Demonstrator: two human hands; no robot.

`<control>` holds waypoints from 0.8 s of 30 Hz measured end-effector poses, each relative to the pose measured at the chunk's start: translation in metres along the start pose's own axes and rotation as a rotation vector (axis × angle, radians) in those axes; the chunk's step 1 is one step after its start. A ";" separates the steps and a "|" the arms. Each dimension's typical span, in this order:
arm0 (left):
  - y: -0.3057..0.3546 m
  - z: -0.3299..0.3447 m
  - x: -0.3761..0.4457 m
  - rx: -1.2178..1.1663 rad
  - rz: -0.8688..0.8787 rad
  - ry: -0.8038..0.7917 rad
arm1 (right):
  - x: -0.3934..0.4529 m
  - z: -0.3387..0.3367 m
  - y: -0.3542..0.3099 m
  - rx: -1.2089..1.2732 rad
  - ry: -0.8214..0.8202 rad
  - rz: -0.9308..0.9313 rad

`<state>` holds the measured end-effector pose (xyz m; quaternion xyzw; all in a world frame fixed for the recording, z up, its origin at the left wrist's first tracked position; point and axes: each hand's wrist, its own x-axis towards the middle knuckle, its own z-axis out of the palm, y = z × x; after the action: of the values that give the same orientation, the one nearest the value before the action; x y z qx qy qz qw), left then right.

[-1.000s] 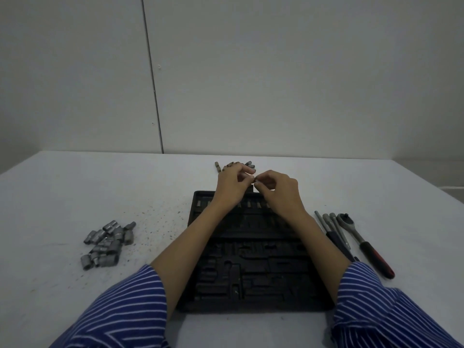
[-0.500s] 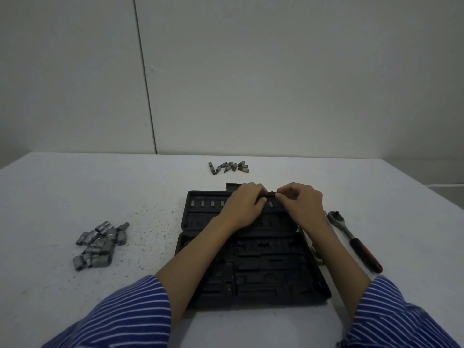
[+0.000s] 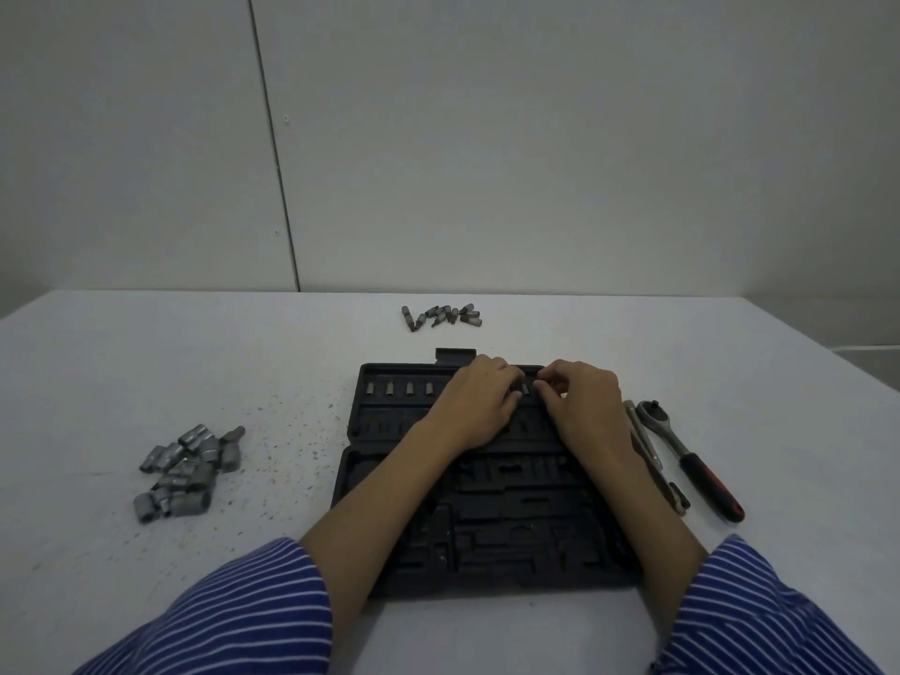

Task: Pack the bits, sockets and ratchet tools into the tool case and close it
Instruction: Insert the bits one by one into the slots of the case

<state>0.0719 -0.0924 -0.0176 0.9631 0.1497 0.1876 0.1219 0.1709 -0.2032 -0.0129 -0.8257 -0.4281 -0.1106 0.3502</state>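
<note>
Both hands over tool case (image 3: 389, 484) bit row: left hand (image 3: 479, 406) and right hand (image 3: 582, 406) pinch a bit (image 3: 526, 388).

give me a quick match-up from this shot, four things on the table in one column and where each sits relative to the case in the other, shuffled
Things:
1. pile of sockets
2. loose bits
3. ratchet
4. seated bits

Places:
A. in the top row of the tool case
B. on the table beyond the case's far edge
C. on the table left of the case
D. on the table right of the case

Pairs: 1-C, 2-B, 3-D, 4-A
</note>
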 end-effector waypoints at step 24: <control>0.002 -0.005 -0.004 -0.045 0.008 -0.016 | -0.004 -0.001 -0.004 -0.071 -0.011 0.171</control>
<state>0.0669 -0.0948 -0.0139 0.9622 0.1405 0.1836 0.1442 0.1648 -0.2052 -0.0120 -0.8717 -0.3538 -0.0910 0.3266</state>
